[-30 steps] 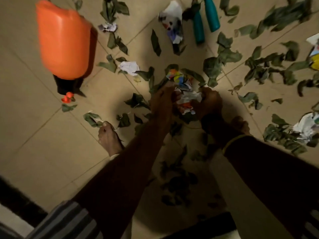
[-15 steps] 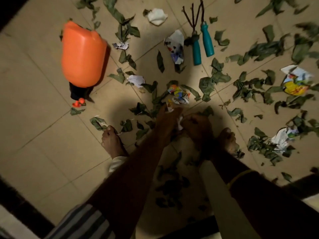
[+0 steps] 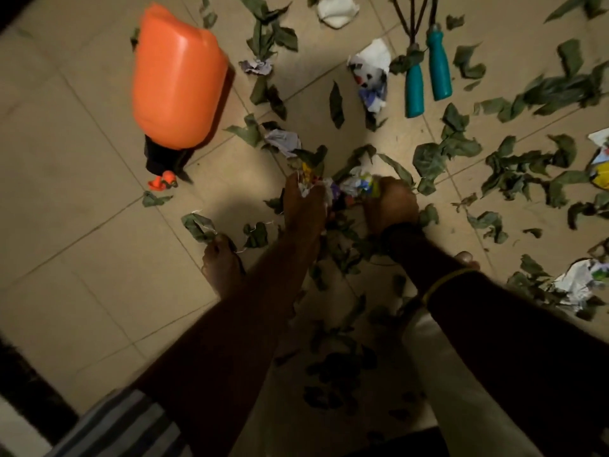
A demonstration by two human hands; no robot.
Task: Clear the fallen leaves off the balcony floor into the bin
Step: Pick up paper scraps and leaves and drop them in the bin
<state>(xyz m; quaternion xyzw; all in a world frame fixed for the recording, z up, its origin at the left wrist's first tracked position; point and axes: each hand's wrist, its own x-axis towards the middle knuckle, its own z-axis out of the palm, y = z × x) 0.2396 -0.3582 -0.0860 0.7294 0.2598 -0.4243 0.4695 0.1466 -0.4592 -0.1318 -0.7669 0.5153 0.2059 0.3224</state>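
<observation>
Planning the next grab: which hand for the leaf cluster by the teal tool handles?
Right. The right hand is on that side, nearer the leaf cluster below the teal handles; the left hand would cross over. Both already grip crumpled paper.

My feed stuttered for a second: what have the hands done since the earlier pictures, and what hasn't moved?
Half a second ago both hands were low near the feet, holding little. Now the left hand and right hand have reached forward and gather the crumpled colourful paper scraps with green leaves between them. The orange plastic jug, the two teal-handled garden tools and the scattered leaves lie where they were.
</observation>
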